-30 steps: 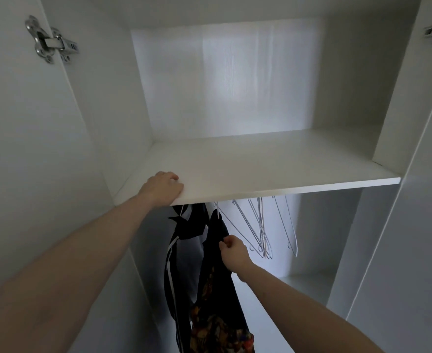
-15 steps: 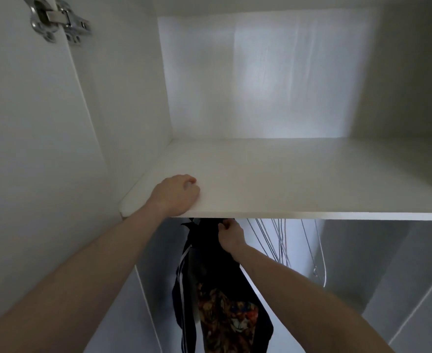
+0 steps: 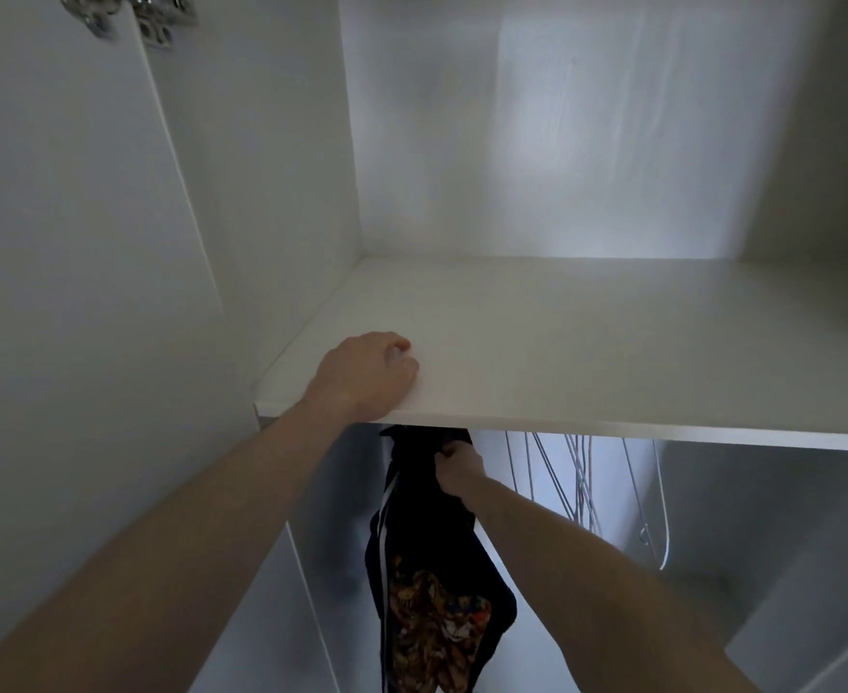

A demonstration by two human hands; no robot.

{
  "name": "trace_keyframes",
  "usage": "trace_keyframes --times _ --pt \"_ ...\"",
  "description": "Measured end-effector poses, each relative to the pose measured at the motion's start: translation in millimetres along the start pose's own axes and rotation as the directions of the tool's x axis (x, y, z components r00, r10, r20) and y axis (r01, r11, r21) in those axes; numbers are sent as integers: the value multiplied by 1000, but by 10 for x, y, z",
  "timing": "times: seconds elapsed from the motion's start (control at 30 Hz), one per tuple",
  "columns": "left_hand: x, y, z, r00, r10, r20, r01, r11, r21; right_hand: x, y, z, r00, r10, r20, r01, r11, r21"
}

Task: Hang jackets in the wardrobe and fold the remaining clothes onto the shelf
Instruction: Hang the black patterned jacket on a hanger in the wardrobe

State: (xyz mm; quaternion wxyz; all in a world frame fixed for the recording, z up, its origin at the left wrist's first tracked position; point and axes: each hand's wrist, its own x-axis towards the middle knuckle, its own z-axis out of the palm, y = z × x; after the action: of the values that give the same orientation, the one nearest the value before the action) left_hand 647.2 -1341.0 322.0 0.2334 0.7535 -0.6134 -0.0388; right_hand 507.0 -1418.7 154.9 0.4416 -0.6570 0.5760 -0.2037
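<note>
Wardrobe [image 3: 272,202] interior fills my view, white panels all round, with a metal hinge [image 3: 154,17] at the top left on the open door's edge. From my station I see two compartments divided by a white shelf [image 3: 587,362]. The upper compartment holds nothing but my left hand [image 3: 369,375], which rests on the shelf's front left corner, knuckles up and fingers curled under against the board; they hold nothing that I can see. The lower compartment, beneath the shelf, holds a dark jacket [image 3: 427,552] with white stripes down its left edge and an orange and brown printed lining or panel showing lower down. It hangs straight down just under the shelf's front edge, towards the left side of the compartment. To its right hang several bare wire hangers [image 3: 582,487], bunched together, their tops hidden by the shelf; one more hanger [image 3: 659,512] sits a little apart, farther right.

My right hand [image 3: 459,470] is up under the shelf, fingers closed on the dark fabric at the top of the jacket, near its collar. The jacket lies directly below my left hand, with the shelf board between them, and touches my right hand and forearm along its right side. I cannot tell whether its own hanger is on a rail, since the shelf hides that part.
</note>
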Motion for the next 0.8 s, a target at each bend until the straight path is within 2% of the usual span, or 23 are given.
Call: trace_keyframes --times 0.17,0.37,0.47,0.53,0.6,0.67,0.73,0.8 --pt "23 4 7 1000 -12 5 12 1000 5 -38 -20 98 1000 -17 18 17 1000 -9" --pt "-9 6 3 999 -19 28 19 1000 -11 -302 180 211 993 -109 55 112 992 -54" --pt "-22 11 0 999 -9 33 9 1000 0 -484 397 180 991 -128 -27 128 991 32" --pt "-32 17 -8 999 -10 30 10 1000 -3 -594 535 104 977 -147 -155 162 982 92" --pt "-45 28 -19 999 -28 27 28 1000 -11 -679 667 -28 931 -169 -323 202 977 70" --pt "-51 34 -27 999 -34 23 34 999 -1 -709 790 -208 881 -147 -449 176 984 23" --pt "-60 35 -30 999 -30 27 30 1000 3 -689 907 -398 886 -60 -460 68 998 3" --pt "-70 31 -33 999 -31 32 31 1000 -3 -651 978 -551 917 21 -399 -41 998 -41"
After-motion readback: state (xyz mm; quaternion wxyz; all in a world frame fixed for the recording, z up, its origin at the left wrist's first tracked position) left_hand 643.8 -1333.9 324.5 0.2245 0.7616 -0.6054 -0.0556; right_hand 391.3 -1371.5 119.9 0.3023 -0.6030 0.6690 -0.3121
